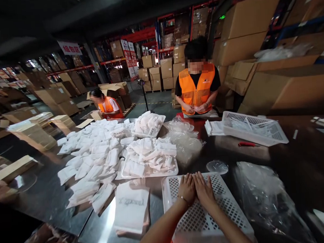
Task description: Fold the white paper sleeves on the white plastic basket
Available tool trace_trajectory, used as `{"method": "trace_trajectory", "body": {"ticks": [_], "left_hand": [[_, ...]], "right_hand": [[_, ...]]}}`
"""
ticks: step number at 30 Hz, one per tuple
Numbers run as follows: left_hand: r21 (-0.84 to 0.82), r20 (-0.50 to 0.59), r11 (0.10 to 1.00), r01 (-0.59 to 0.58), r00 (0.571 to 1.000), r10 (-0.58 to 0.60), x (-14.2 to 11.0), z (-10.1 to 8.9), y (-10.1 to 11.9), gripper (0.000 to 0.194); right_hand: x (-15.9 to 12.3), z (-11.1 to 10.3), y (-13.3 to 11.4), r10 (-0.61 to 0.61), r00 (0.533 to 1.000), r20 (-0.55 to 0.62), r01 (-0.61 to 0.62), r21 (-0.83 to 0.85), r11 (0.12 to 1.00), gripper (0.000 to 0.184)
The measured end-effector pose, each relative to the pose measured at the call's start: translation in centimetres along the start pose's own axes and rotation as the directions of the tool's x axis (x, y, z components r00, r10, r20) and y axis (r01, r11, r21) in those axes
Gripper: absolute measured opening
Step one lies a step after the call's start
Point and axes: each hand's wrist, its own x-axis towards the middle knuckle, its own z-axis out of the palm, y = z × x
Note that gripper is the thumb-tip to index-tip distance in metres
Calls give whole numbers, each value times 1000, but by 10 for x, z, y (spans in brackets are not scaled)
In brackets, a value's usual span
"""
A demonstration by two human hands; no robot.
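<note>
My left hand and my right hand lie side by side, palms down, on the perforated surface of a white plastic basket. Their fingers are stretched forward and hold nothing I can see. The basket appears upside down, its lattice facing up. To its left is a stack of flat white printed bags. Just beyond stands a white tray heaped with small white packets. A crumpled clear plastic bag lies to the basket's right.
More white packets spread across the metal table. A second white basket holds thin white strips, near a red-handled tool. Clear bags lie mid-table. Two people in orange vests, one opposite, one farther left.
</note>
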Motion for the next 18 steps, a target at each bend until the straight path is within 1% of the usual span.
{"method": "trace_trajectory", "body": {"ticks": [1, 2, 4, 5, 8, 11, 13, 15, 17, 18], "left_hand": [[0, 32, 1000, -31, 999, 30, 4, 7, 0, 53], [-4, 51, 1000, -17, 999, 18, 8, 12, -1, 53], [-33, 51, 998, 45, 998, -43, 13, 20, -7, 53], [-61, 47, 995, 78, 996, -75, 14, 22, -11, 53], [-146, 32, 972, 185, 983, -182, 10, 23, -20, 57], [-166, 2, 953, 254, 966, -257, -1, 23, -22, 62], [-200, -54, 928, 315, 942, -332, -8, 26, -21, 61], [-256, -93, 882, 395, 899, -429, -12, 28, -18, 60], [-322, -67, 827, 460, 861, -505, -13, 29, -13, 61], [-350, -36, 806, 478, 852, -522, -13, 29, -10, 62]], "right_hand": [[4, 1, 0, 56, 996, 75, -57, 16, 998, 45], [8, 1, 2, 97, 988, 124, -101, 29, 994, 42], [13, -1, 12, 139, 976, 170, -151, 55, 987, 32], [14, -3, 19, 163, 967, 194, -179, 71, 981, 30], [11, -10, 43, 276, 928, 252, -311, 113, 944, 39], [1, -20, 60, 396, 877, 271, -449, 172, 877, 39], [-6, -27, 61, 454, 849, 269, -517, 245, 820, 41], [-10, -32, 55, 495, 829, 260, -558, 330, 762, 48], [-10, -35, 43, 517, 818, 250, -574, 399, 715, 51], [-9, -35, 36, 521, 817, 248, -575, 424, 700, 51]]}}
